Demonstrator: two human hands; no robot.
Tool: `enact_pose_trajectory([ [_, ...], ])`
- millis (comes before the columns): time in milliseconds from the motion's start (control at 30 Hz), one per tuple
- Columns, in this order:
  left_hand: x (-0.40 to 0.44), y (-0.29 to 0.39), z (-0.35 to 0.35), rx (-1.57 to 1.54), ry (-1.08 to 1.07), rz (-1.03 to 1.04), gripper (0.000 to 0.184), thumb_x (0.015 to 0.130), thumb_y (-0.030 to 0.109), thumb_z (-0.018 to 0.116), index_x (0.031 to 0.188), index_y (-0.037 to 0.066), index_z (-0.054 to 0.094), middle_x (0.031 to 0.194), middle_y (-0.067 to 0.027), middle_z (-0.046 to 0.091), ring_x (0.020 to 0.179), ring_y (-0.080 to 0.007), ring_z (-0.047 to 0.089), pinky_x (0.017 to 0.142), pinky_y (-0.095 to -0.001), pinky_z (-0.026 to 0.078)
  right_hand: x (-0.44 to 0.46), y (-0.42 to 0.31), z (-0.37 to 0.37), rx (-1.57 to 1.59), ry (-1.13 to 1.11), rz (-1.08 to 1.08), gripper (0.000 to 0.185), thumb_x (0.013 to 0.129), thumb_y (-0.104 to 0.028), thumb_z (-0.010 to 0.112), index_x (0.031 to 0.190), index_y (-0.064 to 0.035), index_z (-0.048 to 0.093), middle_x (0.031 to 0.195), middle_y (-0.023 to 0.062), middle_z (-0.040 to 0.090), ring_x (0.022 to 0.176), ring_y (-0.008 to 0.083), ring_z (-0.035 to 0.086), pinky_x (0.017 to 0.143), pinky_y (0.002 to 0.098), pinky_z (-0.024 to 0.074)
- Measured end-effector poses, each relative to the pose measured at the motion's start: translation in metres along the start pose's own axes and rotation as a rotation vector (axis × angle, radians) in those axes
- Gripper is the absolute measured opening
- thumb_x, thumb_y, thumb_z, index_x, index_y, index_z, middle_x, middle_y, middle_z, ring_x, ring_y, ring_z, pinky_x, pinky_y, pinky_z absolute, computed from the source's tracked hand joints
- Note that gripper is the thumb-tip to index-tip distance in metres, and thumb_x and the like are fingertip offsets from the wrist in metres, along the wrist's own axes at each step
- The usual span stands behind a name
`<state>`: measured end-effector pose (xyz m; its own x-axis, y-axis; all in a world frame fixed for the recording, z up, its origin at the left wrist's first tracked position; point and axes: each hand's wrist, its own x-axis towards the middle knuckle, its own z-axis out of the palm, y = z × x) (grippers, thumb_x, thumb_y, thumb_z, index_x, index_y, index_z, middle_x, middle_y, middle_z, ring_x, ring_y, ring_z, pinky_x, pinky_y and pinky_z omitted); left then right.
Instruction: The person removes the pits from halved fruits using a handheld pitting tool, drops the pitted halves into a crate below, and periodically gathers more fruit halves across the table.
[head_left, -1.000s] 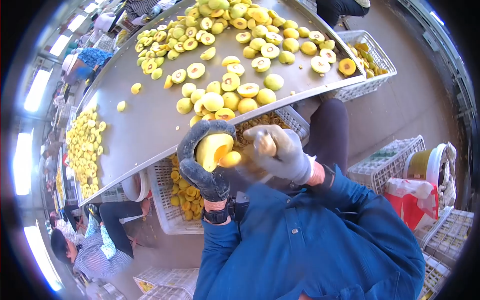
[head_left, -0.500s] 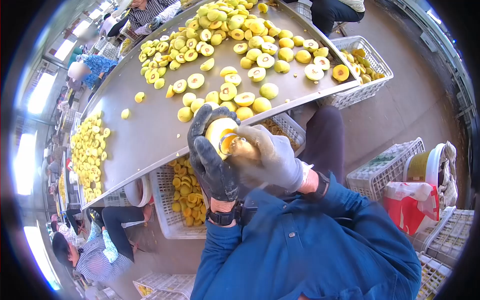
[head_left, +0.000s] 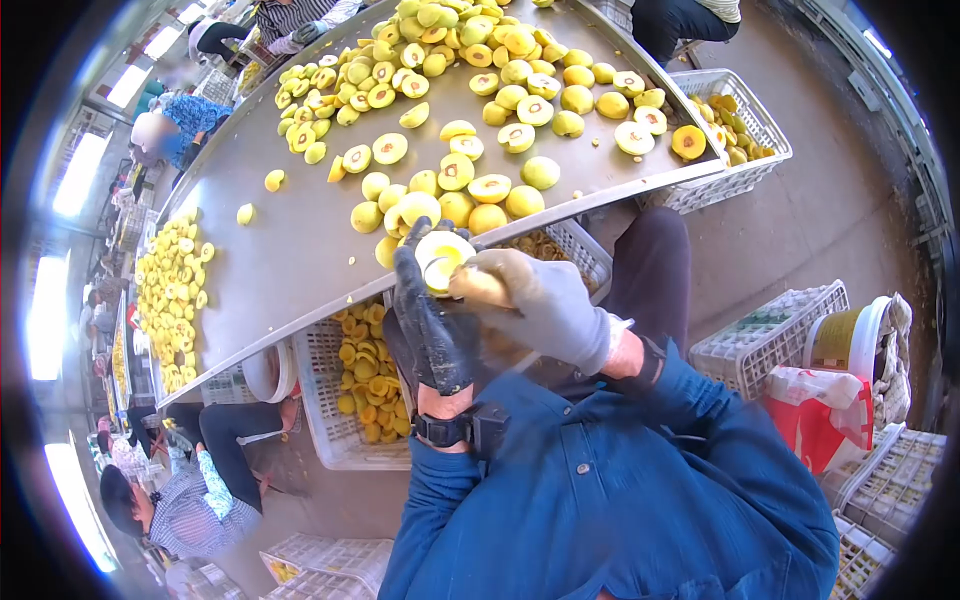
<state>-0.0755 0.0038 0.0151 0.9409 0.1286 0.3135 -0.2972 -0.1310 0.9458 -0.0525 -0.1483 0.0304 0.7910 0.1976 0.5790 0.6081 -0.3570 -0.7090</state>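
Left hand (head_left: 432,330): dark glove, cupped around a halved yellow fruit (head_left: 436,250), its pale cut face showing.
Right hand (head_left: 555,312): light grey glove, gripping the tan handle of a looped tool (head_left: 478,287); the curved loop is at the fruit's cut face.
Fruit's place: between the two hands, just beside the near edge of the counter (head_left: 290,250).
Counter: bare metal, with whole-looking and halved fruits (head_left: 390,150) scattered across the middle and far side, and a cluster of smaller yellow pieces (head_left: 172,290) at the left end.
Below: a white crate (head_left: 318,425) of yellow halves, near the left wrist.
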Motion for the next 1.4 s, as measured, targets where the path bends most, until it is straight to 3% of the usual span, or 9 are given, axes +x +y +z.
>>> enact_pose_trajectory([
  [367, -0.012, -0.04, -0.001, 0.456, -0.084, 0.161, 0.041, 0.089, 0.005, 0.052, 0.13, -0.002, 0.052, 0.123, -0.0189, 0.06, 0.113, -0.0303, 0.06, 0.097, -0.0382, 0.047, -0.018, 0.025, 0.014, -0.131, -0.392, 0.084, 0.019, 0.082, -0.016, 0.07, 0.093, -0.0054, 0.058, 0.073, 0.0096, 0.064, 0.065, 0.0275, 0.066, 0.057, 0.0389, 0.0491],
  [500, -0.012, -0.036, -0.005, 0.369, -0.082, 0.062, 0.04, 0.09, 0.009, 0.055, 0.129, -0.002, 0.052, 0.123, -0.0197, 0.061, 0.107, -0.0277, 0.063, 0.094, -0.0372, 0.05, -0.025, 0.036, 0.041, 0.616, -0.149, 0.63, 0.017, 0.09, -0.017, 0.062, 0.095, -0.0012, 0.06, 0.063, -0.0015, 0.055, 0.051, 0.0096, 0.054, 0.045, 0.0273, 0.0418],
  [533, -0.012, -0.028, -0.005, 0.228, -0.042, -0.015, 0.04, 0.093, 0.012, 0.054, 0.129, -0.002, 0.051, 0.122, -0.0195, 0.061, 0.105, -0.0273, 0.064, 0.093, -0.0365, 0.051, -0.008, 0.019, 0.022, 0.783, -0.226, 0.986, 0.014, 0.091, -0.018, 0.061, 0.093, -0.0032, 0.06, 0.059, -0.0005, 0.052, 0.042, 0.008, 0.046, 0.039, 0.0239, 0.0353],
  [633, -0.016, -0.023, -0.018, -0.872, 0.187, -0.526, 0.044, 0.102, 0.031, 0.047, 0.131, -0.001, 0.049, 0.115, -0.0175, 0.064, 0.1, -0.0249, 0.066, 0.087, -0.0328, 0.053, -0.017, 0.032, 0.022, 0.845, -0.088, 0.975, 0.015, 0.093, -0.019, 0.06, 0.092, -0.0042, 0.059, 0.055, -0.0014, 0.047, 0.037, 0.0069, 0.038, 0.034, 0.0232, 0.028],
  [767, -0.021, -0.013, -0.048, -0.218, 0.223, -0.228, 0.035, 0.097, 0.009, 0.057, 0.128, -0.005, 0.05, 0.116, -0.0144, 0.064, 0.106, -0.0211, 0.062, 0.093, -0.0314, 0.049, -0.056, 0.101, 0.028, -0.307, -0.353, 0.407, 0.026, 0.088, -0.025, 0.064, 0.095, -0.001, 0.055, 0.064, 0.0183, 0.064, 0.06, 0.0359, 0.065, 0.059, 0.0455, 0.0503],
  [933, -0.036, -0.099, -0.172, 0.434, 0.551, -0.149, 0.041, 0.101, 0.027, 0.049, 0.132, 0.0, 0.05, 0.125, -0.0168, 0.059, 0.115, -0.0293, 0.057, 0.101, -0.0379, 0.045, -0.096, 0.134, 0.029, -0.358, -0.46, 0.55, 0.027, 0.084, -0.024, 0.063, 0.099, -0.0029, 0.053, 0.07, 0.0243, 0.064, 0.069, 0.0436, 0.064, 0.064, 0.0519, 0.0494],
  [1167, 0.099, -0.086, -0.102, 1.118, -0.279, 0.559, 0.056, 0.083, 0.012, 0.064, 0.137, 0.008, 0.05, 0.141, -0.0185, 0.045, 0.133, -0.0365, 0.041, 0.111, -0.0464, 0.033, -0.099, 0.121, 0.038, -0.291, -0.521, 0.437, 0.026, 0.084, -0.025, 0.065, 0.097, -0.0064, 0.054, 0.069, 0.0216, 0.063, 0.066, 0.0404, 0.064, 0.06, 0.0507, 0.0493],
  [1300, 0.19, -0.141, -0.084, 1.103, -0.969, 0.468, 0.063, 0.08, 0.019, 0.067, 0.141, 0.015, 0.047, 0.142, -0.0151, 0.045, 0.129, -0.0351, 0.044, 0.108, -0.0459, 0.035, -0.108, 0.114, 0.031, -0.294, -0.547, 0.591, 0.028, 0.084, -0.025, 0.066, 0.104, -0.0075, 0.056, 0.07, 0.0212, 0.064, 0.066, 0.04, 0.064, 0.061, 0.0501, 0.0495],
  [1400, 0.203, -0.148, -0.085, 0.904, -0.816, 0.328, 0.054, 0.084, 0.024, 0.07, 0.135, 0.013, 0.054, 0.131, -0.0164, 0.056, 0.122, -0.0317, 0.052, 0.105, -0.0423, 0.041, -0.099, 0.104, 0.017, -0.215, -0.432, 0.594, 0.033, 0.084, -0.026, 0.066, 0.109, -0.0066, 0.057, 0.072, 0.0215, 0.064, 0.069, 0.0399, 0.065, 0.062, 0.048, 0.0503],
])
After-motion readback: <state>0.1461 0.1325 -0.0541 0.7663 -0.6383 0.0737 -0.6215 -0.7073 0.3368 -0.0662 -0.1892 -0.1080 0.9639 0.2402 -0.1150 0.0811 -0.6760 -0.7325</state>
